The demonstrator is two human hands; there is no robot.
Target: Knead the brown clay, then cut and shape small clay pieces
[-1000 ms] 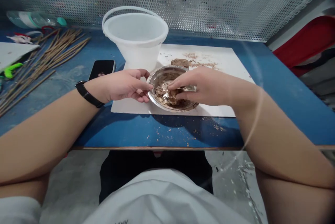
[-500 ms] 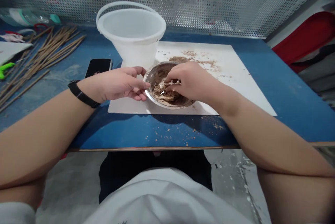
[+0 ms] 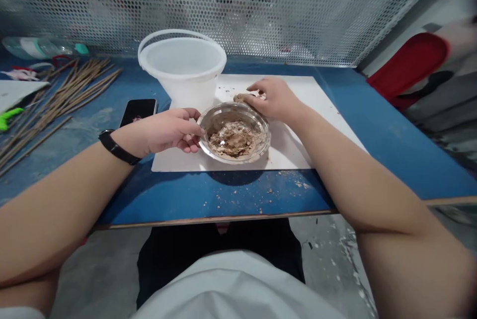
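A shiny metal bowl (image 3: 264,137) holds crumbly brown material (image 3: 236,141) and stands near the front of a white board (image 3: 290,155). At its left rim is my left hand (image 3: 167,130), thumb on the edge and fingers below, gripping the bowl. My right hand (image 3: 274,100) is beyond the bowl's right rear rim, over the board. Its fingers are curved around part of a brown lump (image 3: 240,97); whether they grip it is hard to make out. A white bucket (image 3: 190,85) stands behind the bowl, to the left.
A phone (image 3: 139,110) lies left of the bucket. Farther left are several thin sticks (image 3: 85,85), a plastic bottle (image 3: 44,48) and a bright green object (image 3: 9,118). Behind the blue table (image 3: 391,130) rises a perforated metal screen (image 3: 298,16). Crumbs lie near the front edge.
My right hand has come out of the bowl and moved back to the brown lump on the board. My left hand stays at the bowl's rim. The camera view has shifted slightly.
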